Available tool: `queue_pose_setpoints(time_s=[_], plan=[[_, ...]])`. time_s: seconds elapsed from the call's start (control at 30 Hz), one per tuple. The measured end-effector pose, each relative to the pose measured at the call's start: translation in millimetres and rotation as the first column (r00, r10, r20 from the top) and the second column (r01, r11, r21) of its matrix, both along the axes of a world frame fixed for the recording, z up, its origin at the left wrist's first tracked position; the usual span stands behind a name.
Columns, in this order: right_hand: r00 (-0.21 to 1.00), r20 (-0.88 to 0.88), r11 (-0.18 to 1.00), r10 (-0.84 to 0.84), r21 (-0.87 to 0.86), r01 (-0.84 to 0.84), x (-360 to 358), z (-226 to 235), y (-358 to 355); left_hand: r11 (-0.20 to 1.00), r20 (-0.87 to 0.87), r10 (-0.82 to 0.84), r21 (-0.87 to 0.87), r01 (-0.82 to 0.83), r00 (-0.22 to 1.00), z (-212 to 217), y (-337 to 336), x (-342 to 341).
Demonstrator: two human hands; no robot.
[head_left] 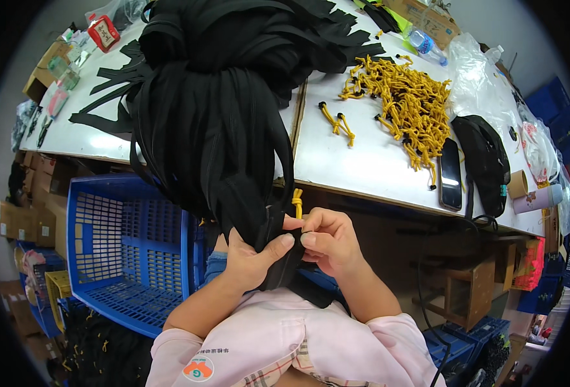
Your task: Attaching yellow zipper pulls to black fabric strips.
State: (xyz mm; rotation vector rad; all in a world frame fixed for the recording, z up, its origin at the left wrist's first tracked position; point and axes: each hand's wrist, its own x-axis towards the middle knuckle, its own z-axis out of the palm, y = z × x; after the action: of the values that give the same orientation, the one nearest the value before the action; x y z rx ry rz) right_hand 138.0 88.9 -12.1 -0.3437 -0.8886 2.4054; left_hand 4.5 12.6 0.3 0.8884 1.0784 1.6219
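**Both hands pinch at a black strip and a yellow cord**

The left hand (249,261) grasps the strip (278,267), its thumb lying along the near face. The right hand (330,242) is pinching, thumb against forefinger, a small dark piece at the strip's edge; what exactly, I cannot tell. The cord (297,201) stands just above the fingertips.

To do this well, I think the left hand should keep the strip flat and firm, while the right pulls the small piece gently, without twisting.

Below the fingers, the strip's long axis goes roughly from 1 to 7 o'clock. The cord is nearly upright, its knotted end pointing to 12.

Farther out, the bundle (201,129) of black strips hangs over the bench (336,161) edge, at 11 o'clock. A heap (414,106) of yellow cords lies at 1, the blue crate (185,248) at 9.
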Motion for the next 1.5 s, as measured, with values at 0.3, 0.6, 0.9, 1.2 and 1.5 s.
queue_pose_setpoints(time_s=[0.3, 0.6, 0.9, 1.2, 1.5], plan=[[0.910, 0.131, 0.727, -0.394, 0.650, 0.221, -6, -2, -11, 1.000, -0.119, 0.029, 0.008, -0.028, 0.992, 11, 3, 3], [0.905, 0.110, 0.777, -0.410, 0.563, 0.283, -7, -7, -16, 0.998, -0.093, -0.029, -0.052, 0.024, 0.995, 8, 2, -3], [0.936, 0.346, 0.540, -0.062, 0.801, -0.260, 0, 17, 3, 0.957, -0.072, 0.274, -0.081, -0.279, 0.959, 12, 3, 4], [0.773, -0.096, -0.060, -0.628, 0.995, 0.075, -10, 34, 7, 0.936, 0.056, -0.242, -0.249, 0.249, 0.969, 2, -4, -3], [0.933, 0.236, 0.843, -0.272, 0.525, 0.113, -1, 20, -5, 0.999, 0.016, 0.018, -0.040, -0.017, 1.000, 5, 0, 3]])
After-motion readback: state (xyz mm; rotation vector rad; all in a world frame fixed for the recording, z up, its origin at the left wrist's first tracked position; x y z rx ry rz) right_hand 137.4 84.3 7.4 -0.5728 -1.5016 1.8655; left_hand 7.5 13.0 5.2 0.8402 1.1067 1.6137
